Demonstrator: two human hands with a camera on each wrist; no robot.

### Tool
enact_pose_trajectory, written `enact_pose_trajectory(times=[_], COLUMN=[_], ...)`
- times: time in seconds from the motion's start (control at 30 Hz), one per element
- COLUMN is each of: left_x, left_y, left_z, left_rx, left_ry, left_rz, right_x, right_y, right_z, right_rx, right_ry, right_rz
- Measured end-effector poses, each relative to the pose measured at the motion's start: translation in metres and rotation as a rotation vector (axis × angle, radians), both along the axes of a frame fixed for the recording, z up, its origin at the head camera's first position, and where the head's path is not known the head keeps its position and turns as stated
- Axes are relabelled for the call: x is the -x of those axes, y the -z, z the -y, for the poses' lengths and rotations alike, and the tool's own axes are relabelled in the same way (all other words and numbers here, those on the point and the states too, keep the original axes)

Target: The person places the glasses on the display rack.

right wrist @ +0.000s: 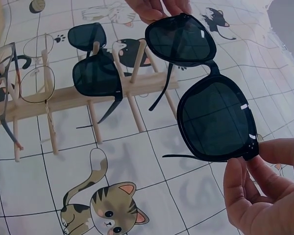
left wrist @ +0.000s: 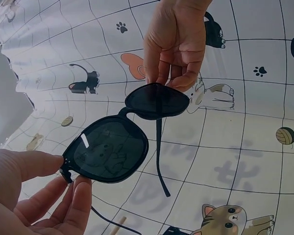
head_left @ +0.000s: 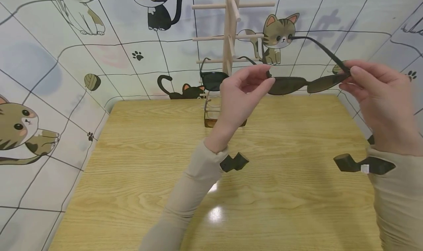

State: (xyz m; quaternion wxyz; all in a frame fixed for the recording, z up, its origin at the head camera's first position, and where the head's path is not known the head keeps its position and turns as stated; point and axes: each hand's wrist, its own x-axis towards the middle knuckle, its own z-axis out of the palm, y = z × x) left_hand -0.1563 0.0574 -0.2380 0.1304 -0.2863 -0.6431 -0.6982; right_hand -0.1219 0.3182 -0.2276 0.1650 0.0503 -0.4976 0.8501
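Observation:
Both hands hold one pair of dark sunglasses (head_left: 286, 85) in the air, its temples unfolded and pointing away toward the wall. At one hinge corner the left hand (head_left: 242, 93) pinches the frame between thumb and fingers. The opposite hinge corner sits between the thumb and fingers of the right hand (head_left: 383, 100). Large rounded lenses (left wrist: 110, 149) show in the left wrist view. Behind the left hand stands a wooden glasses rack (head_left: 228, 34); another pair of dark sunglasses (head_left: 211, 81) hangs on it, partly hidden by that hand.
Lower on the rack are thin-rimmed clear eyeglasses (right wrist: 36, 83) and another pair of clear eyeglasses (right wrist: 7, 93). Its upper pegs (head_left: 257, 4) stick out to both sides. The rack stands at the back of a wooden table (head_left: 138, 162), before a cat-patterned wall covering (head_left: 132, 74).

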Motion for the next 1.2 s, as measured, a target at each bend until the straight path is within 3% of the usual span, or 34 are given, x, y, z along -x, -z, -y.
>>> enact_pose_trajectory(times=[0.2,0.47,0.8,1.2], left_x=[0.001,0.004,0.011,0.016], left_y=[-0.004,-0.011,-0.016,-0.020], left_z=[0.011,0.029,0.050,0.070], left_rx=[-0.039,-0.061,-0.099,-0.165], left_ry=[-0.013,-0.046,-0.118,-0.161], left_rz=[0.018,0.047,0.013,0.031], right_x=[0.008,0.018,0.034,0.045], right_y=[-0.004,-0.010,-0.018,-0.025], right_z=[0.013,0.032,0.059,0.082], right_rx=[0.024,-0.028,-0.040,-0.073], right_ry=[-0.039,-0.042,-0.059,-0.103], right_rz=[-0.033,-0.021,-0.016,-0.037])
